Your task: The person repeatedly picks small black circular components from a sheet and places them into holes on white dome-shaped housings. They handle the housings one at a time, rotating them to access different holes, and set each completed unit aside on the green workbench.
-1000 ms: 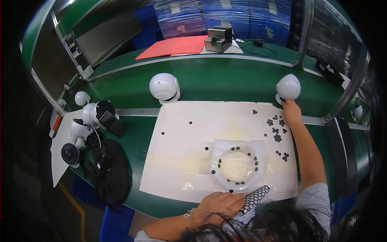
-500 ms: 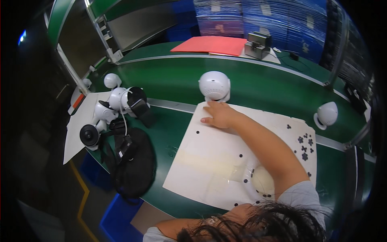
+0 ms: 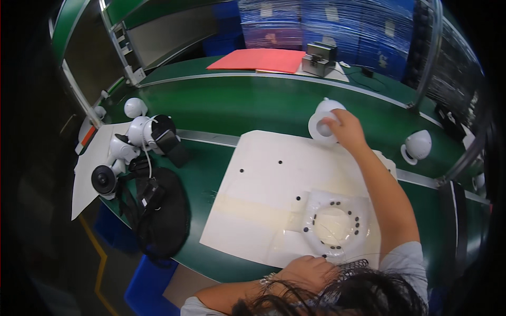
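Note:
My right hand (image 3: 345,130) grips a white round-bodied camera (image 3: 328,105) by its disc-shaped base. The camera is tilted, its round base facing me, above the back edge of the white board (image 3: 253,195). My left hand (image 3: 305,271) rests at the board's front edge; hair covers its fingers, so I cannot see what they hold, if anything. Just beyond it, a clear ring-shaped holder (image 3: 308,216) is taped to the board. Small black round pads (image 3: 357,225) sit around the ring, and a few more lie loose on the board.
Another white camera (image 3: 418,145) stands at the right. To the left are several white cameras (image 3: 139,130) with a cable, and a black bag (image 3: 167,210). A red sheet (image 3: 258,60) and a metal box (image 3: 319,59) lie on the back shelf. A blue bin (image 3: 150,284) stands below the table edge.
My right hand has taken hold of the white camera, lifted it and carried it right, tipping its base toward me. My right arm has uncovered the ring. The whole view has shifted slightly.

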`<state>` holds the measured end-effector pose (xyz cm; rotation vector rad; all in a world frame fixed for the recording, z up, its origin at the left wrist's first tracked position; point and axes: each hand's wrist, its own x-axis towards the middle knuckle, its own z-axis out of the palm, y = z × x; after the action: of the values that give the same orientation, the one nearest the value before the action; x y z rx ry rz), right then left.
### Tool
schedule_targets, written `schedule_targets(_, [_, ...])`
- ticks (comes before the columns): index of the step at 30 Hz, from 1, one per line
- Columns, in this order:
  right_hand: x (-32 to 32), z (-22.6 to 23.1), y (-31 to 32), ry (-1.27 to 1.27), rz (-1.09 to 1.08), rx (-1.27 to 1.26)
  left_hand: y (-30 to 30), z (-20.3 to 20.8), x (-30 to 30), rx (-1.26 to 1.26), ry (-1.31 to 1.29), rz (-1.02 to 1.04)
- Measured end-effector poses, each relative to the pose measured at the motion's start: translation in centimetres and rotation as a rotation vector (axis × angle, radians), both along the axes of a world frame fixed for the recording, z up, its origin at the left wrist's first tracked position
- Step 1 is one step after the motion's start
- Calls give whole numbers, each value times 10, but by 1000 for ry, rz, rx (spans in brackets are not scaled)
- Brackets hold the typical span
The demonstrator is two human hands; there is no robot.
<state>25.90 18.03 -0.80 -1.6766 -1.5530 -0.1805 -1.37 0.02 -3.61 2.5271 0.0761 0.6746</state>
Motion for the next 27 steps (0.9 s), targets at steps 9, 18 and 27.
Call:
schedule_targets(9, [-33, 31, -206, 1315, 409, -206, -3, 23, -10, -335, 30, 58])
schedule_targets(18, [-47, 17, -251, 557, 202, -186, -11, 11, -4, -412, -173, 324])
schedule_targets(27, [-83, 26, -273, -99, 442, -8, -11, 11, -2, -431, -247, 310])
